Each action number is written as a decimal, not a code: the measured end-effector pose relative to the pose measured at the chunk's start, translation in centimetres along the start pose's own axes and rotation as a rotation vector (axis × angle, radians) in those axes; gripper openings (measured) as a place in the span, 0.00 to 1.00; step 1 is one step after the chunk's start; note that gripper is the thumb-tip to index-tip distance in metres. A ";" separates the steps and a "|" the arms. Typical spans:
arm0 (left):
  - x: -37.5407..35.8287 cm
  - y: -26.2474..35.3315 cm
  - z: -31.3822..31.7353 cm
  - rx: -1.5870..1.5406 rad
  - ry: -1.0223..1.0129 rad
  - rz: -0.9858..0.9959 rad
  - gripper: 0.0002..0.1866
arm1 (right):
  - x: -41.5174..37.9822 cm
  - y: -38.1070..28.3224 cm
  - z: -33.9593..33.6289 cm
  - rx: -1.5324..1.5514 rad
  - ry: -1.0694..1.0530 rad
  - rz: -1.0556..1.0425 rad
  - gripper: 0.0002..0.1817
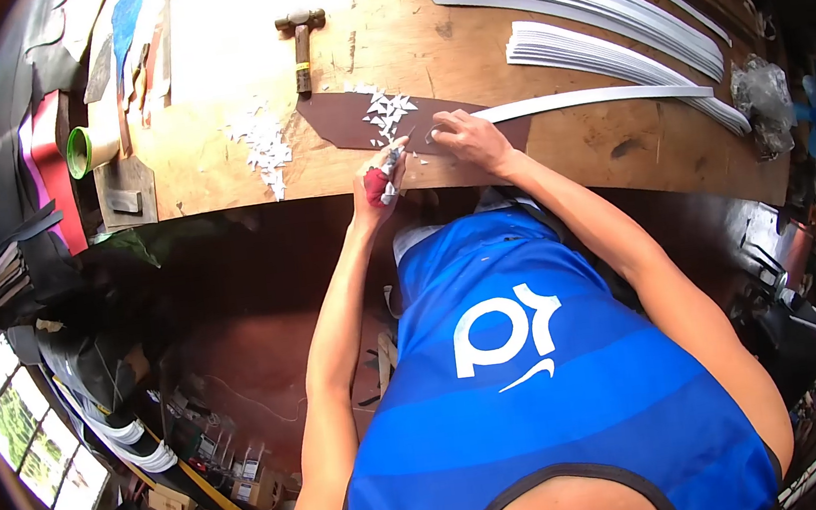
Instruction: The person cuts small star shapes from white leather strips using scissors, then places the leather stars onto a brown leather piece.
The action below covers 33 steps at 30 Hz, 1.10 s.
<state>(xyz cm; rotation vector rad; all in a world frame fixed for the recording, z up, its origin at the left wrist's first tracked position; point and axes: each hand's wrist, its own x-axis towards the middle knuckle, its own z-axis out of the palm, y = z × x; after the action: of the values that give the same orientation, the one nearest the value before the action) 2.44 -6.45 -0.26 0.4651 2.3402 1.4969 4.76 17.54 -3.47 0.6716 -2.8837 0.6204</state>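
My left hand (pixel 381 179) is closed at the table's near edge, with something red at its palm. A slim, dark, knife-like tool (pixel 410 133) points up from its fingers; its handle is mostly hidden. My right hand (pixel 473 137) pinches the end of a long white strip (pixel 591 98), which runs off to the right. Both hands are at a dark brown board (pixel 343 121) lying on the table. Small white triangular scraps (pixel 389 111) are scattered on the board, and another heap of white scraps (pixel 265 148) lies to its left.
A hammer (pixel 303 50) lies beyond the board on the wooden table (pixel 205 66). Stacked white strips (pixel 591 7) and a second bundle (pixel 586 53) are at the right, near a clear plastic bag (pixel 762 104). A green-rimmed cup (pixel 81 151) lies at the left.
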 end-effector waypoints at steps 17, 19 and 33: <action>-2.6 5.6 16.3 -0.162 0.916 -0.368 0.15 | 2.8 3.3 -1.0 0.365 -0.100 -0.287 0.04; -2.5 5.7 16.9 -0.160 0.939 -0.406 0.15 | 2.8 3.4 -1.0 0.367 -0.106 -0.311 0.05; -1.6 5.2 18.9 -0.057 1.002 -0.397 0.16 | 3.3 3.2 -1.3 0.263 -0.176 -0.369 0.09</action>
<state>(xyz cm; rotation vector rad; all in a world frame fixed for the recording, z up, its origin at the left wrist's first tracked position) 12.66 10.15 -2.91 -0.9388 2.7729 1.8072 0.38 19.40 -2.78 1.3167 -2.7388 0.9295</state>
